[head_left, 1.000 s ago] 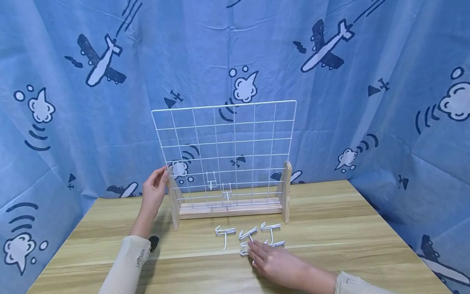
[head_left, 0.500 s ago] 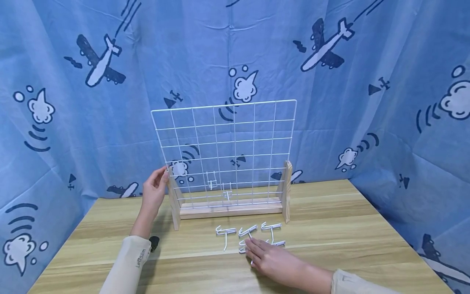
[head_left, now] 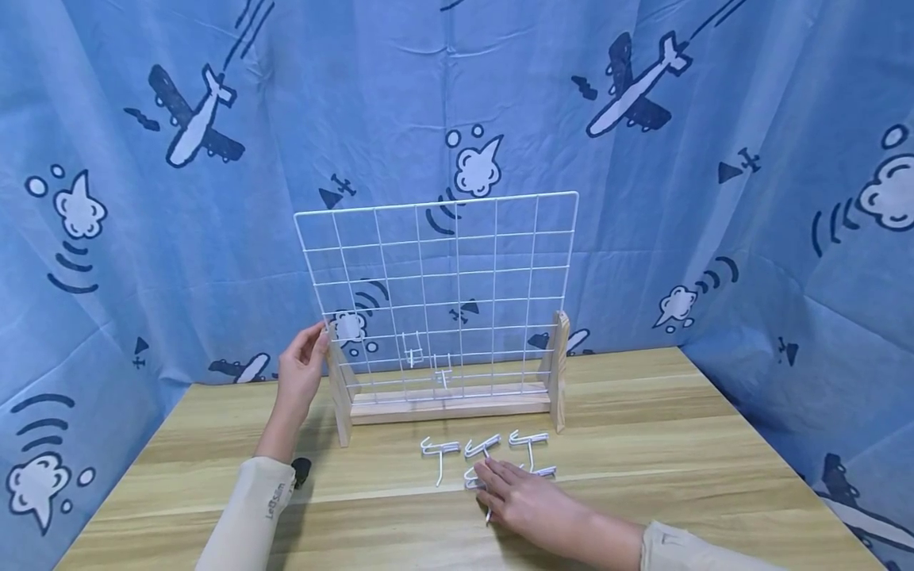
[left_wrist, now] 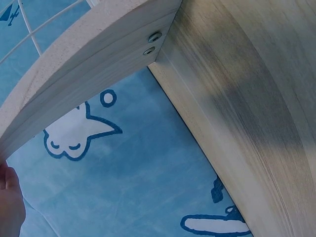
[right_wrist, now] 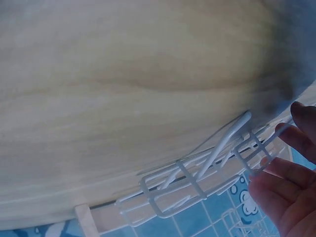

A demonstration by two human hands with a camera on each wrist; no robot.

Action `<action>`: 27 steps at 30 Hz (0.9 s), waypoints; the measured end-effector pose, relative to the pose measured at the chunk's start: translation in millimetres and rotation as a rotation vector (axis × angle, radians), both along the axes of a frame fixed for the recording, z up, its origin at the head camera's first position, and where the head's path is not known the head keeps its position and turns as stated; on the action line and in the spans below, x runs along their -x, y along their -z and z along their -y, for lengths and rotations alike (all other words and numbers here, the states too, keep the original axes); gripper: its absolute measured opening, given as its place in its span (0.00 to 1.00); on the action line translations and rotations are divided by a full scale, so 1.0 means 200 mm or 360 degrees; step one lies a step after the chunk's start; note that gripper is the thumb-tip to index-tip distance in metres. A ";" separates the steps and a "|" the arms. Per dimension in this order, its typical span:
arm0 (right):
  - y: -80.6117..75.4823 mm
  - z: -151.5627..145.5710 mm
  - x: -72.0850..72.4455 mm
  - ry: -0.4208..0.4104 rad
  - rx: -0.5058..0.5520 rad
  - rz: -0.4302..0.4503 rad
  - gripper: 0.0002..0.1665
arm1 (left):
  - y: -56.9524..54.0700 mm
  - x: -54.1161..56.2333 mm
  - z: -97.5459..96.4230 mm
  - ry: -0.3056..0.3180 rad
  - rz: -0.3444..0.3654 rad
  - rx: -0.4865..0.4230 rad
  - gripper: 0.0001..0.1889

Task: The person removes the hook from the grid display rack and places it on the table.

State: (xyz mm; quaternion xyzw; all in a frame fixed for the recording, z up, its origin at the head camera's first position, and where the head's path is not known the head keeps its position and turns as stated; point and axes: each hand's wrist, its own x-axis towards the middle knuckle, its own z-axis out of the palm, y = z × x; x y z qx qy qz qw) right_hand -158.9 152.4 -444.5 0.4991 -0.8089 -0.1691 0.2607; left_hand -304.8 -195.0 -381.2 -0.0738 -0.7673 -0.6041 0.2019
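Observation:
On the wooden table stands a white wire grid panel (head_left: 435, 204) in a pale wooden stand (head_left: 450, 408). My left hand (head_left: 300, 365) grips the top of the stand's left upright (head_left: 339, 396); in the left wrist view its fingers (left_wrist: 10, 202) show at the upright's edge. Two white wire hooks hang low on the grid, one a hook (head_left: 412, 357) left of the other. In front of the stand, my right hand (head_left: 528, 503) pinches a white wire hook (head_left: 471, 479) lying on the table. Its thumb (right_wrist: 303, 116) and fingers are at the wire, partly hiding the hook.
Several more loose hooks lie close by: a left hook (head_left: 439, 449), a middle hook (head_left: 482, 446), a right hook (head_left: 528, 438) and another hook (head_left: 546, 472) behind my right hand. A blue curtain (head_left: 400, 95) with airplane prints surrounds the wooden table (head_left: 643, 444).
My right hand has slid slightly left, and the hook's prong now shows a little farther forward below the fingers. My left hand stays on the upright.

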 end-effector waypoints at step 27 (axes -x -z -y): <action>-0.12 0.01 0.07 -0.0272 0.0722 -0.0093 0.27 | 0.00 0.00 0.00 -0.0005 0.0017 -0.0005 0.24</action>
